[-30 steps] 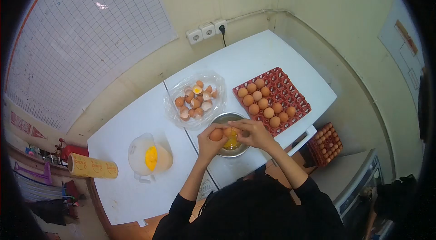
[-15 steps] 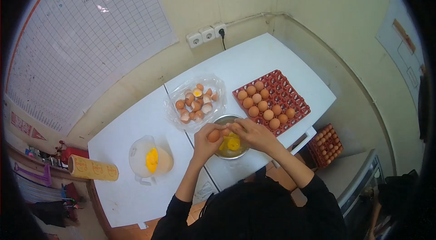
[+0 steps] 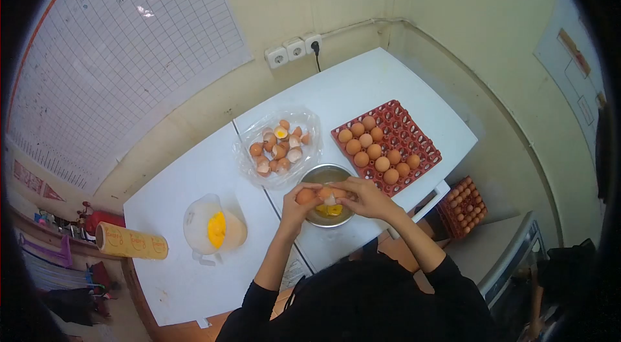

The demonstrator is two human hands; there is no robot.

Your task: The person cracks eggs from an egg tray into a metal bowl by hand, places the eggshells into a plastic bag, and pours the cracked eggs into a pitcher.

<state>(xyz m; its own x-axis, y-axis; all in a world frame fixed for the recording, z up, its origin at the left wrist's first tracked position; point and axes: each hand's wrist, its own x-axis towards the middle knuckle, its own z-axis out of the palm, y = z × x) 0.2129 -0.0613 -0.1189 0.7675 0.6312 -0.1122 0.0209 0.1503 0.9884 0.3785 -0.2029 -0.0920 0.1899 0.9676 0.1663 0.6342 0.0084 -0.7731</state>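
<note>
My left hand (image 3: 297, 209) is closed round a brown egg (image 3: 305, 196) at the left rim of the metal bowl (image 3: 328, 166). Between the fingertips of both hands, over the bowl, is a cracked eggshell (image 3: 333, 192), pale on its lower side. My right hand (image 3: 370, 200) grips that shell from the right, fingers bent. Below the hands, yellow yolk (image 3: 329, 210) lies in the bowl, partly covered by the fingers.
A red egg tray (image 3: 414, 138) with several brown eggs stands right of the bowl. Behind the bowl lies a clear plastic bag (image 3: 242, 164) of broken shells. Left are a plastic jug (image 3: 194, 222) with yolks and a yellow roll (image 3: 132, 240). More trayed eggs (image 3: 467, 203) sit lower right.
Both hands have come slightly lower and the shell is now held level between them, nearer the yolk. The egg in my left hand stays in place.
</note>
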